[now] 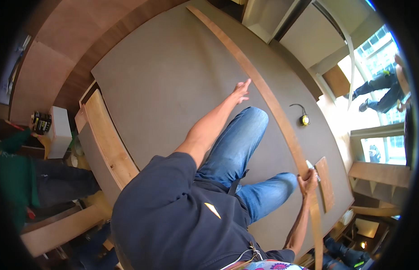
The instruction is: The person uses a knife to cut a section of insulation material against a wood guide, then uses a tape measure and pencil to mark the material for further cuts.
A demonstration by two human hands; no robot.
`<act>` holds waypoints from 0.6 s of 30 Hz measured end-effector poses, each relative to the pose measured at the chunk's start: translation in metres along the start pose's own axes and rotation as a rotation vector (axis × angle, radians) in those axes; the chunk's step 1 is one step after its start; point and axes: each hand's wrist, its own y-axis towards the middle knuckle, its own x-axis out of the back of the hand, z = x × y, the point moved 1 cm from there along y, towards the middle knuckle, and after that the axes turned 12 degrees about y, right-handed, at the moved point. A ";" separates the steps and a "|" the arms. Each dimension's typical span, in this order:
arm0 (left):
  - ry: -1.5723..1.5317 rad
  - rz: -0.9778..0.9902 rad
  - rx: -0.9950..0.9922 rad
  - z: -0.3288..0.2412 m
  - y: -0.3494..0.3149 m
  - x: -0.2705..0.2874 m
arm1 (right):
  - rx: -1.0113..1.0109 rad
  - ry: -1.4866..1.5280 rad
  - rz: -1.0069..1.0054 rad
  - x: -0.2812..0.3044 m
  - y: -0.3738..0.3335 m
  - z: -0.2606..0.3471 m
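Note:
A long, narrow wooden strip (pixel 279 109) lies across a large grey-brown board (pixel 151 67), running past my knees. My left hand (pixel 241 91) reaches out over the board with its fingers stretched and apart, a fingertip at the strip's near edge. Close to the strip's other end, my right hand (pixel 308 182) is closed around it. A slim whitish tool (pixel 311 168) shows at the right fingers; its kind is unclear. Just beyond that hand lies a short flat wooden piece (pixel 325 184). A yellow and black tape measure (pixel 304 120) rests on the board beyond the strip.
My jeans-clad knees (pixel 245 139) are on the board. Pale wooden planks (pixel 106 135) stand along its left side, near a person in green (pixel 16 166). Another person's legs (pixel 380 92) show at the right. Cabinet panels (pixel 310 40) stand beyond the far edge.

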 end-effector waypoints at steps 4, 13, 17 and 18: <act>-0.299 0.342 -0.122 -0.013 0.036 -0.026 | 0.049 -0.105 0.012 0.009 0.010 0.008; -0.242 0.056 -0.171 0.000 0.025 -0.036 | -0.006 -0.047 0.122 -0.001 0.021 -0.022; -0.234 0.043 -0.219 0.028 -0.004 -0.010 | -0.081 -0.022 0.266 -0.025 0.013 -0.038; -0.223 0.011 -0.210 0.037 -0.008 -0.001 | -0.101 -0.018 0.307 -0.033 0.011 -0.040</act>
